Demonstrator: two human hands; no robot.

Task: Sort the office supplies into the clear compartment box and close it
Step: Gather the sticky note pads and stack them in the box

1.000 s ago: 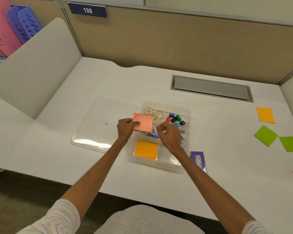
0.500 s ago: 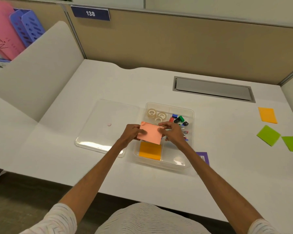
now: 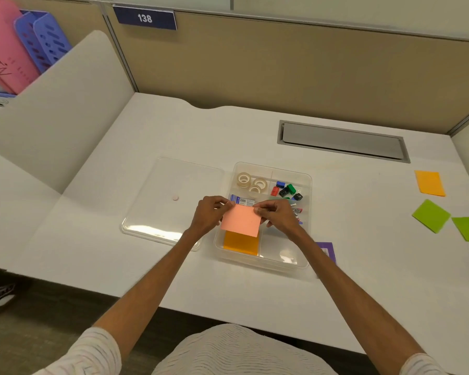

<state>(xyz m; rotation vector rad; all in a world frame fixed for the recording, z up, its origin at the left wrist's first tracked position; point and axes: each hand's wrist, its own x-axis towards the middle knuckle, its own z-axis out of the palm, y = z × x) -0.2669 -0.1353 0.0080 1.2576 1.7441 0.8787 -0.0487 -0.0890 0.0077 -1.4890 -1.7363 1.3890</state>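
pink notes (image 3: 241, 221) hovering over orange notes (image 3: 240, 244) in box (image 3: 282, 255); left hand (image 3: 209, 215), right hand (image 3: 278, 216) pinching far corners; next move needing flat lowering.

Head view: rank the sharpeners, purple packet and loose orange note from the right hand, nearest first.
1. The sharpeners, in the back right compartment of the clear box, just beyond the right hand, which pinches the pink note.
2. The purple packet, on the desk by the box's right wall, partly behind the forearm.
3. The loose orange note, far right on the desk.
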